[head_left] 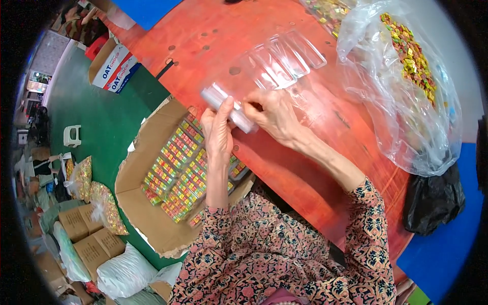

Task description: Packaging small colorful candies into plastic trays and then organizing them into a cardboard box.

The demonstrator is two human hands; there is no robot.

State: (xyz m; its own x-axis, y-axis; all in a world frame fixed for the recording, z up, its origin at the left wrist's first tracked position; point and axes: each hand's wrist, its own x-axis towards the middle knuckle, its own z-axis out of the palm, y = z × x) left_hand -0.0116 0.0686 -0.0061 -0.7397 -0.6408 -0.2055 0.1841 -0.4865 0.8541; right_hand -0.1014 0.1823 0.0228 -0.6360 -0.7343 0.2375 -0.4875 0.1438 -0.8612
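Note:
My left hand (218,124) is closed round a stack of clear plastic trays (216,95), its thumb lying across the top. The stack is tilted above the red table (193,30). At its right end my right hand (274,114) has its fingers curled and pinched against the edge; the fingertips are partly hidden. Just beyond, clear compartment trays (290,56) lie on the tabletop. Below my left forearm is an open cardboard box (134,185), in which packs of small red, yellow and green wrapped pieces (185,180) are lined up in rows.
A large clear bag (401,127) with gold and red wrapped pieces covers the table's right side. Below it hangs a black plastic bag (434,198). On the green floor at left are a printed carton (117,66), a white stool (72,135), filled bags (108,206) and brown cartons (96,249).

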